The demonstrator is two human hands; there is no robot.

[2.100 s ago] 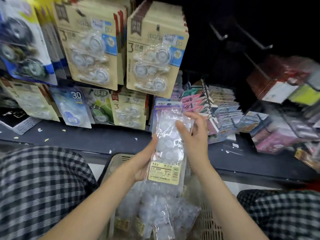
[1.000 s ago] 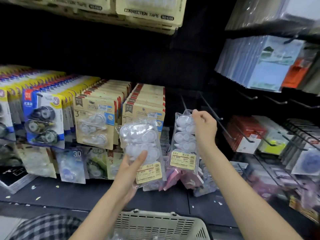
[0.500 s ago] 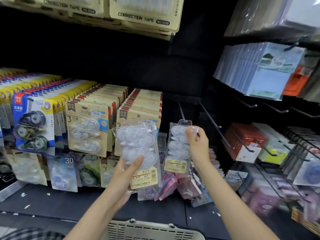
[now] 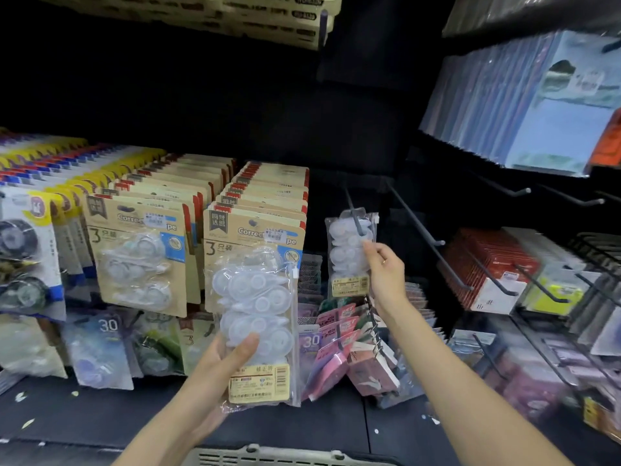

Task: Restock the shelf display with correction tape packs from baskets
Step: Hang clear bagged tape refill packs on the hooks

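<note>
Correction tape pack (image 4: 349, 253) is sliding onto the peg (image 4: 354, 215), right hand (image 4: 386, 274) pinching it (left hand (image 4: 218, 368) gripping spare packs (image 4: 257, 317)); pushing it back is probably next.

Basket (image 4: 289, 457) cut off below — label print (image 4: 258, 381) (small) unreadable.

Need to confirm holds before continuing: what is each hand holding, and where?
Left hand holds a clear correction tape pack at its lower edge; right hand pinches the hanging pack's side.

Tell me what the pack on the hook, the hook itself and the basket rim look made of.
Pack on the hook: clear glossy plastic film, probably; white dispensers show through it, with a paper-looking label.
Hook: thin, dark, straight rod, likely coated metal wire.
Basket rim: matte beige moulded plastic, judging by its slotted vents.
</note>
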